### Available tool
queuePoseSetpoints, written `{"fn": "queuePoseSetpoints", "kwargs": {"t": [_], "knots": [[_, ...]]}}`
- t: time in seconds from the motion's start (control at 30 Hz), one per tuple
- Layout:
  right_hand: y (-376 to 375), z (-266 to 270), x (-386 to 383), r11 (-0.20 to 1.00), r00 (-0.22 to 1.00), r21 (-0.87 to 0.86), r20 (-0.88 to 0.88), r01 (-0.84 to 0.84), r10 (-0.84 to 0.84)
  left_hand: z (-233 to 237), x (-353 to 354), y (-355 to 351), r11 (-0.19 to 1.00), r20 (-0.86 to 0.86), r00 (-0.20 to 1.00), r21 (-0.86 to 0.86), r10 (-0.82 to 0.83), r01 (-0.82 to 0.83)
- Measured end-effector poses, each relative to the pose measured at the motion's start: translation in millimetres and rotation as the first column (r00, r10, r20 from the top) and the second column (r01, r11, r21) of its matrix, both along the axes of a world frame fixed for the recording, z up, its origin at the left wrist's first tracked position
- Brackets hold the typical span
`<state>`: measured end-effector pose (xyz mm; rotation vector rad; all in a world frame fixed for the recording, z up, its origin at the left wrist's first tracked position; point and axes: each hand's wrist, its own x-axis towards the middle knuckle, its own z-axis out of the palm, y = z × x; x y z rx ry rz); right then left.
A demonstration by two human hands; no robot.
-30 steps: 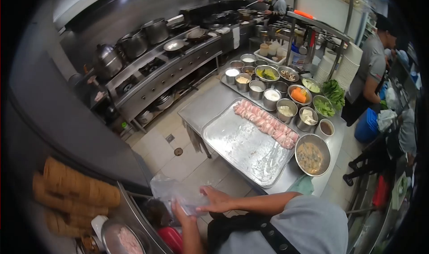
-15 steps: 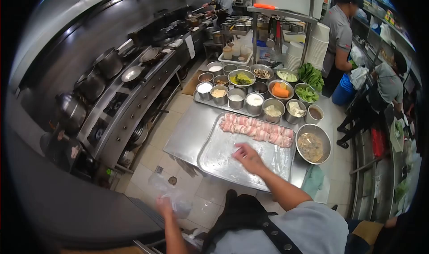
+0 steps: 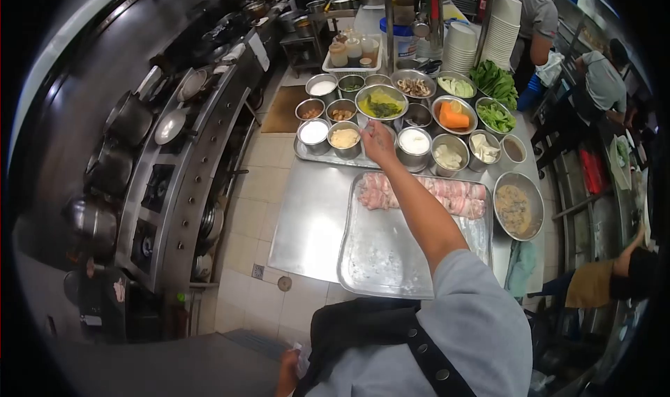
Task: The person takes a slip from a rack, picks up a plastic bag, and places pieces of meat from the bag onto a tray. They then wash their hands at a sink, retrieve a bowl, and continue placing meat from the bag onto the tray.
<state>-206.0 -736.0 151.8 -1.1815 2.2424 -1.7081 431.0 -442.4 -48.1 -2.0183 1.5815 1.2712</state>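
My right hand (image 3: 377,142) reaches out over the metal tins, its fingers drawn together and pointing down. It covers most of one tin, and whatever is between the fingertips is hidden. Beside it stand a tin of pale yellow chopped food (image 3: 344,138) and a tin of white powder (image 3: 415,141). Below my forearm lies a metal tray (image 3: 380,261) with rows of bacon-wrapped rolls (image 3: 457,196) along its far side. Down by my apron, my left hand (image 3: 287,361) is closed on a clear plastic bag (image 3: 302,359), of which only a bit shows.
A bowl of brownish liquid with pieces (image 3: 518,207) stands right of the tray, a green cloth (image 3: 520,268) below it. Lettuce (image 3: 494,84) and stacked white containers (image 3: 460,46) are behind. The stove (image 3: 178,187) is at left. Co-workers (image 3: 606,83) stand at right.
My right hand has moved from above the tray forward to the tins. My left hand has drawn back toward my body with the plastic bag. The view has shifted.
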Motion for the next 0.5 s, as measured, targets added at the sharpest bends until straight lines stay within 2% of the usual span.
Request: {"fn": "queuePoseSetpoints", "kwargs": {"t": [0.03, 0.07, 0.13, 0.17, 0.2, 0.23, 0.27, 0.3, 0.33, 0.4, 0.5], "knots": [[-8, -1, 0, 0.998, 0.998, 0.016, 0.008, -0.055, 0.055, -12, 13, -13, 1.000, -0.007, 1.000, 0.006, -0.016, 0.016], [-15, -4, 1, 0.994, 0.994, 0.033, 0.015, -0.108, 0.108, -26, 26, -24, 0.998, -0.101, 0.993, -0.043, -0.060, 0.056], [-18, 14, 12, 0.996, 0.996, 0.040, -0.032, -0.085, 0.087, -79, 61, -51, 0.991, -0.212, 0.969, -0.085, -0.124, 0.108], [-21, 22, 17, 0.990, 0.988, 0.113, -0.120, -0.086, 0.100, -105, 74, -68, 0.924, -0.134, 0.927, -0.214, -0.349, 0.317], [-22, 29, 24, 0.978, 0.972, 0.192, -0.202, -0.082, 0.121, -116, 85, -83, 0.800, -0.034, 0.838, -0.320, -0.545, 0.508], [-23, 39, 31, 0.976, 0.970, 0.210, -0.217, -0.062, 0.109, -122, 91, -104, 0.874, -0.092, 0.885, -0.234, -0.457, 0.427], [-24, 51, 38, 0.967, 0.968, 0.246, -0.221, -0.063, 0.119, -125, 99, -119, 0.871, -0.119, 0.876, -0.228, -0.468, 0.434], [-27, 61, 44, 0.958, 0.965, 0.281, -0.228, -0.062, 0.129, -128, 106, -136, 0.977, -0.220, 0.954, -0.111, -0.202, 0.181], [-29, 68, 50, 0.954, 0.960, 0.296, -0.252, -0.041, 0.119, -130, 111, -152, 0.996, -0.279, 0.957, 0.035, 0.084, -0.078], [-35, 79, 57, 0.935, 0.914, 0.355, -0.381, 0.008, 0.137, -96, 121, -203, 0.976, -0.377, 0.918, -0.215, -0.120, 0.039], [-43, 83, 74, 0.894, 0.901, 0.439, -0.420, 0.092, 0.113, -117, 143, -271, 0.969, -0.365, 0.907, -0.201, -0.210, 0.143]]}}
